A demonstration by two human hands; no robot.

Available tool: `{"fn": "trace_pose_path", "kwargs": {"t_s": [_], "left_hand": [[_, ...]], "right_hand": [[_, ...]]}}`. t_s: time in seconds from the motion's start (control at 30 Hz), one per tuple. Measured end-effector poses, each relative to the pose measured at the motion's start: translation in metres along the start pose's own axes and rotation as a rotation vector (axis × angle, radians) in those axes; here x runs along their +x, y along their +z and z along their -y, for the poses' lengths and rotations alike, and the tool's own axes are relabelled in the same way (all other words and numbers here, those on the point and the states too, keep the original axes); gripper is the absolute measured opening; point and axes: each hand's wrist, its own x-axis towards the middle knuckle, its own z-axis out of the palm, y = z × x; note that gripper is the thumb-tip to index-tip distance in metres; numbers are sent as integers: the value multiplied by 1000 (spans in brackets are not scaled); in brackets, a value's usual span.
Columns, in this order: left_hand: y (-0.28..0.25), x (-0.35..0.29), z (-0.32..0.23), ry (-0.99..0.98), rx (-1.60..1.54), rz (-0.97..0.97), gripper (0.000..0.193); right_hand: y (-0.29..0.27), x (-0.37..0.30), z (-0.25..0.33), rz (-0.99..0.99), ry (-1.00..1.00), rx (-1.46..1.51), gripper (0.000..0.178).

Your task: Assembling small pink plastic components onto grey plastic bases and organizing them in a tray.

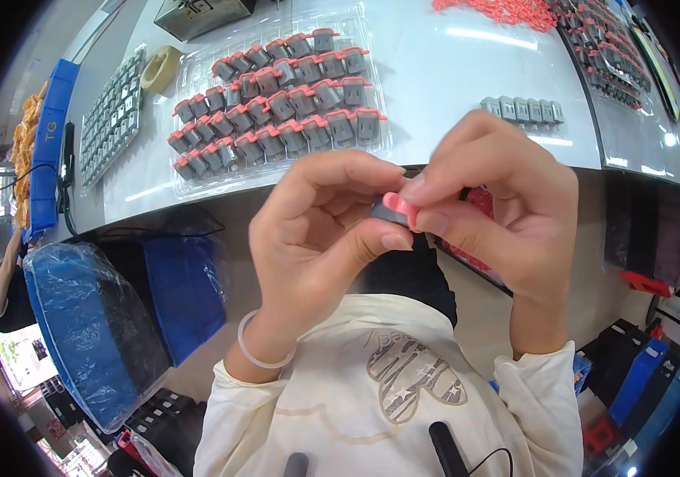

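Observation:
In front of my chest, above the table's near edge, my left hand grips a small grey plastic housing between thumb and fingers. My right hand pinches a soft pink-red cap at the housing's right end. The cap touches the housing; fingers hide how far it is seated. Beyond my hands lies a clear plastic tray, filled with rows of similar grey housings wearing pink-red caps. Past my right hand, a short row of grey housings stands on the white table.
At the left are a tray of grey parts, a tape roll and a blue bin of orange pieces. Pink-red pieces lie at the back. A plastic-wrapped blue chair and another person's arm are left.

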Motion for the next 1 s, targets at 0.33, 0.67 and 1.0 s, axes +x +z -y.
{"fn": "trace_pose_path", "kwargs": {"t_s": [0.33,0.67,1.0], "left_hand": [[2,-15,-14,5,-34,64,39],[-6,-12,-22,58,115,84,33],[-22,-17,-14,-233,-112,-53,47]], "right_hand": [[1,-5,-17,71,-547,-346,30],[3,6,-10,227,-423,-233,30],[13,10,-18,190,-151,-287,47]]}}
